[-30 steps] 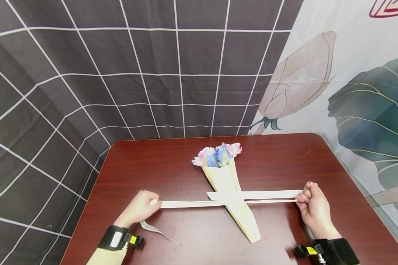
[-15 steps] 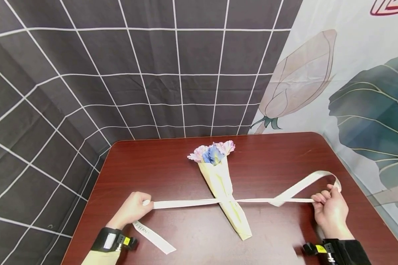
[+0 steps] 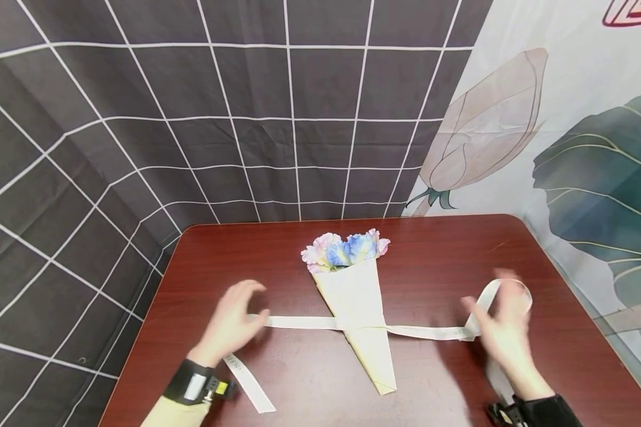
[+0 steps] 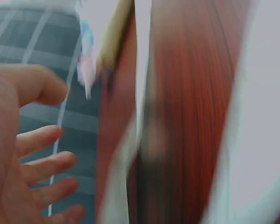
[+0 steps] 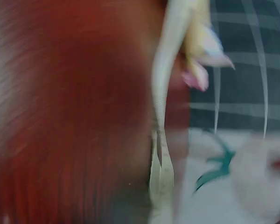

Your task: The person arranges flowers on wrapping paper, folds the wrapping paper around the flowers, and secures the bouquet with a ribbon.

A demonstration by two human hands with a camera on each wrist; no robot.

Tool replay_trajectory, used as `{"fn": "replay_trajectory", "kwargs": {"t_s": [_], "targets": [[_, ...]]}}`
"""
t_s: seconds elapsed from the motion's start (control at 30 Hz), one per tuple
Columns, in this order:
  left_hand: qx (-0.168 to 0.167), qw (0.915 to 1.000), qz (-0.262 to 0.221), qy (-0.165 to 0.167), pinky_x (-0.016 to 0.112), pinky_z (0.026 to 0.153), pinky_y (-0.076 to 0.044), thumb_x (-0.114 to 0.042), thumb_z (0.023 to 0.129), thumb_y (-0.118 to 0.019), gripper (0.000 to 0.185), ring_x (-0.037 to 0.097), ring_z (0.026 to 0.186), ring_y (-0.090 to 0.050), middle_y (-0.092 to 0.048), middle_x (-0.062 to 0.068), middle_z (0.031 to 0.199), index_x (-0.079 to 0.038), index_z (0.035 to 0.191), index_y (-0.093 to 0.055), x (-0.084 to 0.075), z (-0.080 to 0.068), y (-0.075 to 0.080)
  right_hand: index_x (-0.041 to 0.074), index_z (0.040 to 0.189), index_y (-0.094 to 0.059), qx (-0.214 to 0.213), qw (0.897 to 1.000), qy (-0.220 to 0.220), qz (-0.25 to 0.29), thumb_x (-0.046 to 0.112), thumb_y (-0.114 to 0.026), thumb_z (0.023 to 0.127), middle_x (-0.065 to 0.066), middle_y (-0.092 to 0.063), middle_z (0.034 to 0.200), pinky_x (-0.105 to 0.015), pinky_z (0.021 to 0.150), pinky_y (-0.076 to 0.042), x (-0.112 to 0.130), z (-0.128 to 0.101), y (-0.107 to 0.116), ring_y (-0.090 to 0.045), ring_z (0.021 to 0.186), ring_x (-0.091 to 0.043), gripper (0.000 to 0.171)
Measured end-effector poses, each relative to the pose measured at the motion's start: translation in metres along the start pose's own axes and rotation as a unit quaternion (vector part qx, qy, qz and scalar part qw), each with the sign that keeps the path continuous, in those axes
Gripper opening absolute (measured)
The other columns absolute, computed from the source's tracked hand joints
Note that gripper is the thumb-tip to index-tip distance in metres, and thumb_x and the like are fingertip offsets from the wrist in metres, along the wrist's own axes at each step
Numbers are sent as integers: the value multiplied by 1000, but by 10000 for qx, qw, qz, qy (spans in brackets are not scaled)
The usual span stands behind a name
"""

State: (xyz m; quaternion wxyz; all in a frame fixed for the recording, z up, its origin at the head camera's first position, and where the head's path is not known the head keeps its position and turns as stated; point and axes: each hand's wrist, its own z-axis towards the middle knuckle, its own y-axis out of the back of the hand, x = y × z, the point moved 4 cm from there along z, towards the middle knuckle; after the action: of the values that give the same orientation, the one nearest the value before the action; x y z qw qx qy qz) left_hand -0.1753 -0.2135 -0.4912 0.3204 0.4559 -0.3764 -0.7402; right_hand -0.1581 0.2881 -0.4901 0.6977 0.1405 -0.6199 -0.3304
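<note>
A small bouquet [image 3: 358, 302] with pink and blue flowers [image 3: 347, 249] lies on the table in pale yellow wrapping paper. A white ribbon [image 3: 304, 322] stretches out from both sides of the wrap, with a thin line crossing the paper's front. My left hand [image 3: 232, 320] is over the ribbon's left part, its fingers spread apart in the left wrist view; a printed ribbon tail [image 3: 251, 385] lies below it. At right, my blurred right hand [image 3: 504, 329] has loose fingers beside a ribbon loop [image 3: 481, 302]. The right wrist view shows the ribbon [image 5: 163, 88] but no fingers.
The red-brown wooden table [image 3: 278, 261] ends at a dark curtain with white grid lines [image 3: 262, 142]. A white cloth with a printed lotus bud [image 3: 486, 118] hangs at the right. Black wrist cameras are strapped to both wrists.
Both hands were gripping the ribbon and pulling it taut; now they have loosened and their fingers are apart. The ribbon has slackened onto the table, and the bouquet has turned slightly more upright.
</note>
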Motion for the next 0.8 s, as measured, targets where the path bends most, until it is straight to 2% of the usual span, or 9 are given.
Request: {"fn": "replay_trajectory", "kwargs": {"t_s": [0.03, 0.1, 0.17, 0.27, 0.3, 0.4, 0.53, 0.7, 0.8], "targets": [[40, 9996, -139, -238, 45, 95, -41, -29, 78, -73, 43, 20, 113, -52, -60, 0, 116, -14, 117, -60, -15, 4, -6, 9, 146, -35, 351, 9949, 836, -437, 22, -70, 85, -16, -31, 150, -51, 112, -13, 11, -4, -13, -17, 140, -39, 72], [249, 9972, -334, -627, 41, 95, -42, -33, 83, -70, 42, 16, 112, -53, -61, -2, 115, -15, 120, -60, -47, 11, -22, 14, 133, -54, 1238, 9650, 2083, -1004, 31, -73, 83, -11, -52, 134, -61, 104, -20, 30, -14, -40, -32, 132, -43, 56], [524, 9943, -314, -869, 38, 90, -43, -38, 87, -66, 40, 14, 108, -53, -61, -5, 113, -17, 120, -60, -74, 15, -40, 23, 125, -61, 1957, 9366, 2550, -1396, 43, -70, 84, 0, -59, 126, -64, 103, -22, 42, -23, -65, -40, 130, -38, 47], [734, 9933, -26, -898, 33, 79, -39, -46, 88, -63, 33, 10, 98, -52, -60, -10, 102, -22, 110, -61, -98, 17, -64, 30, 112, -66, 2309, 9185, 2646, -1819, 47, -66, 85, 15, -63, 110, -65, 103, -23, 55, -29, -88, -53, 118, -19, 32], [773, 9933, 71, -852, 31, 75, -36, -47, 87, -63, 29, 10, 93, -50, -58, -11, 97, -23, 104, -61, -102, 16, -70, 31, 105, -66, 2352, 9157, 2685, -1846, 45, -65, 87, 19, -62, 103, -64, 102, -26, 58, -29, -92, -57, 110, -12, 23], [793, 9934, 323, -763, 28, 68, -29, -47, 86, -65, 23, 10, 85, -45, -50, -13, 87, -25, 86, -56, -109, 15, -82, 33, 91, -63, 2462, 9148, 2717, -1696, 37, -62, 91, 25, -57, 84, -45, 94, -43, 68, -28, -102, -56, 85, 0, 3], [760, 9942, 241, -723, 28, 68, -31, -42, 86, -67, 22, 10, 81, -46, -48, -12, 80, -24, 85, -54, -110, 16, -86, 32, 86, -60, 2589, 9153, 2696, -1499, 29, -57, 95, 23, -50, 77, -24, 69, -44, 74, -26, -105, -48, 71, 2, 10], [923, 9939, -107, -593, 31, 70, -39, -38, 88, -66, 25, 11, 78, -58, -59, -11, 81, -20, 102, -54, -109, 17, -87, 30, 86, -58, 2642, 9146, 2601, -1616, 28, -52, 98, 22, -47, 76, -22, 66, -42, 74, -25, -105, -47, 70, 2, 13], [968, 9933, -202, -590, 31, 70, -46, -32, 90, -64, 16, 10, 78, -63, -63, -9, 84, -19, 97, -58, -107, 17, -86, 31, 83, -55, 2642, 9146, 2565, -1669, 29, -50, 99, 21, -44, 73, -21, 64, -39, 73, -26, -106, -45, 68, 1, 17]]}}
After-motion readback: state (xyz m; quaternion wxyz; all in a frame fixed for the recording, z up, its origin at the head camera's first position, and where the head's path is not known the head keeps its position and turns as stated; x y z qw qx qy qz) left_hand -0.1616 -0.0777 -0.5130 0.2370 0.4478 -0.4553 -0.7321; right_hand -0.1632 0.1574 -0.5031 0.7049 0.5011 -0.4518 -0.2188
